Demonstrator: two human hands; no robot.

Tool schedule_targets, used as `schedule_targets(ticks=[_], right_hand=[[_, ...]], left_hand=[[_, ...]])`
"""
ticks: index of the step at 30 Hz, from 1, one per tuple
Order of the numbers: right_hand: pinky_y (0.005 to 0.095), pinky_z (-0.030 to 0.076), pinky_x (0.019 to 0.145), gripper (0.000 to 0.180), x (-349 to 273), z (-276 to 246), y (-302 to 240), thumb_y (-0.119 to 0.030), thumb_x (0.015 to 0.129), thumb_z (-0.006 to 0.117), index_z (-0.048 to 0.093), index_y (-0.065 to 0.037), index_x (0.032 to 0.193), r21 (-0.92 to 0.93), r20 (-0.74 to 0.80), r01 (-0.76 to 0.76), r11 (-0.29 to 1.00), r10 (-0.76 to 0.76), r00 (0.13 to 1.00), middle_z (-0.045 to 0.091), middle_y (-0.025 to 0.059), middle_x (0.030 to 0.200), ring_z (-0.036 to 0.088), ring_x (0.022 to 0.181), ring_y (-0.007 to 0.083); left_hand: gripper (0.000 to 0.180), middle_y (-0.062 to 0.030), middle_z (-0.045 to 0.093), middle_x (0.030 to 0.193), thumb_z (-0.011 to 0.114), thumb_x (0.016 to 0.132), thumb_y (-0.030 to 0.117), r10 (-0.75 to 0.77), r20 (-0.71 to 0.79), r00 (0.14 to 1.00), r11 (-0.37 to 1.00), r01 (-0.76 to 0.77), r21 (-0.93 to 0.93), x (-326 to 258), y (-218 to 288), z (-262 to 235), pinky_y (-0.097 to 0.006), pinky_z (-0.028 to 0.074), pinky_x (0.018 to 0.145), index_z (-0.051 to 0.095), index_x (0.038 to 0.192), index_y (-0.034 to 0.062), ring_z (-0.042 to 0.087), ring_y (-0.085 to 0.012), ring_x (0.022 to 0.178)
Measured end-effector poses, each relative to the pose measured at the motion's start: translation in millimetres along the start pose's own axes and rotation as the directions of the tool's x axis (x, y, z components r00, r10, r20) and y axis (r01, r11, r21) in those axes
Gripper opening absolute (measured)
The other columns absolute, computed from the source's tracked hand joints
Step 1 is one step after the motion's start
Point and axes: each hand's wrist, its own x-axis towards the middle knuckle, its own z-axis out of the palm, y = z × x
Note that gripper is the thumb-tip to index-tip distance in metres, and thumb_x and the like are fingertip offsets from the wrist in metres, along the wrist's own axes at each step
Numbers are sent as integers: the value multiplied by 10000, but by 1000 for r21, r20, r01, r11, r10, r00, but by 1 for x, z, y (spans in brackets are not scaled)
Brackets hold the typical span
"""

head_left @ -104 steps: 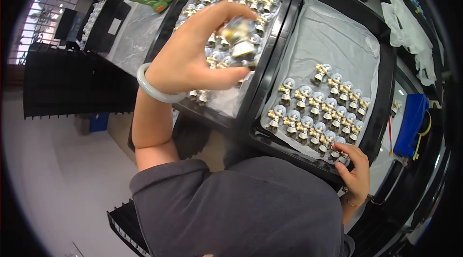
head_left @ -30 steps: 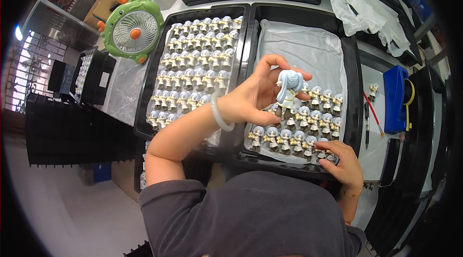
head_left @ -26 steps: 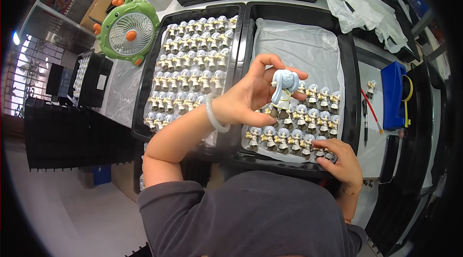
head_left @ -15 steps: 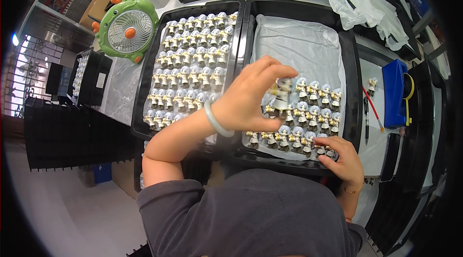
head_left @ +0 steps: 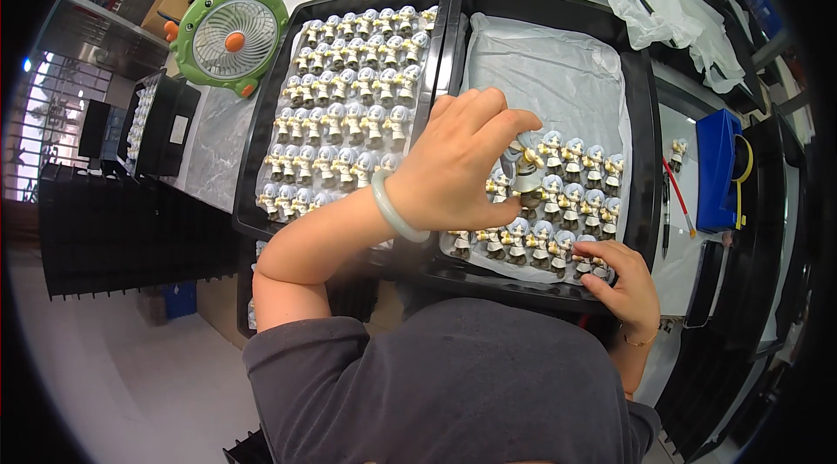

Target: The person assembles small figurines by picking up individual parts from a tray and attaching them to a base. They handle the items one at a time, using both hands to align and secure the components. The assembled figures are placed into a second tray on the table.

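Observation:
My left hand (head_left: pixel 462 163) is over the right-hand black tray (head_left: pixel 643 159), with a small silver-haired figurine (head_left: pixel 526 169) in white clothes held between its thumb and fingers. Several matching figurines (head_left: pixel 551 194) lie in rows on white lining paper (head_left: pixel 545 63) in the near part of that tray. At the tray's near right corner, my right hand (head_left: pixel 629 285) has thumb and index finger curled round another figurine (head_left: pixel 586 262), partly covered by the fingers. The left-hand black tray (head_left: pixel 253 159) holds many rows of the same figurines, some hidden behind my left forearm.
A green fan (head_left: pixel 231 37) stands at the far left. Right of the trays are a lone figurine (head_left: pixel 678 150), a red brush (head_left: pixel 679 196), a black pen (head_left: pixel 666 216) and a blue tape dispenser (head_left: pixel 717 169). Crumpled white plastic (head_left: pixel 676 20) lies at the back right.
The held figurine has shifted slightly right and down and appears turned, its face less visible. My right hand stays at the tray corner. The whole view has shifted a little.

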Motion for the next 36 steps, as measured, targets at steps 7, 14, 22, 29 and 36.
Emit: schedule_targets(ticks=[7, 14, 22, 29, 36], right_hand=[[346, 461, 800, 396, 0, 0, 0, -154, 717, 667, 616, 3, 1078, -2, -12, 13, 1000, -13, 1000, 657, 148, 961, 612, 886, 302], [349, 462, 806, 404, 1, 1, 2, -154, 713, 674, 616, 3, 1082, -8, -11, 18, 1000, -18, 1000, 656, 149, 972, 612, 895, 304], [347, 461, 823, 420, 0, -1, 2, -173, 719, 677, 614, -13, 1102, -29, 6, 32, 999, -32, 999, 650, 155, 1002, 616, 926, 300], [349, 492, 755, 340, -6, 25, -24, -245, 798, 696, 596, 8, 1004, 279, -74, 219, 935, -206, 976, 638, 147, 889, 626, 821, 268], [304, 505, 666, 317, -33, 33, -11, -202, 774, 720, 584, 17, 959, 414, -273, 215, 884, -105, 956, 626, 113, 812, 631, 718, 182]], left_hand=[[663, -65, 461, 876, 768, 492, 159, 51, 5, 999, 998, -51, -37, 0, 0, -2, -335, 328, 734, 561, 1120, 102, 455, -246, 823], [686, -32, 458, 857, 782, 494, 163, 150, -35, 988, 988, -151, -40, -2, -2, -2, -324, 303, 737, 572, 1145, 108, 451, -211, 797], [695, -23, 447, 833, 705, 477, 162, 182, 21, 983, 976, -178, -125, -1, 9, 3, -340, 301, 738, 573, 1159, 144, 459, -207, 801], [546, -20, 434, 813, 729, 529, 269, 457, 83, 885, 889, -454, -54, -7, 49, 41, -339, 299, 667, 651, 1055, 145, 452, -184, 704], [553, -35, 470, 885, 760, 579, 199, 598, 64, 799, 797, -585, -149, 9, 62, 67, -329, 318, 693, 590, 1103, 144, 487, -192, 737]])
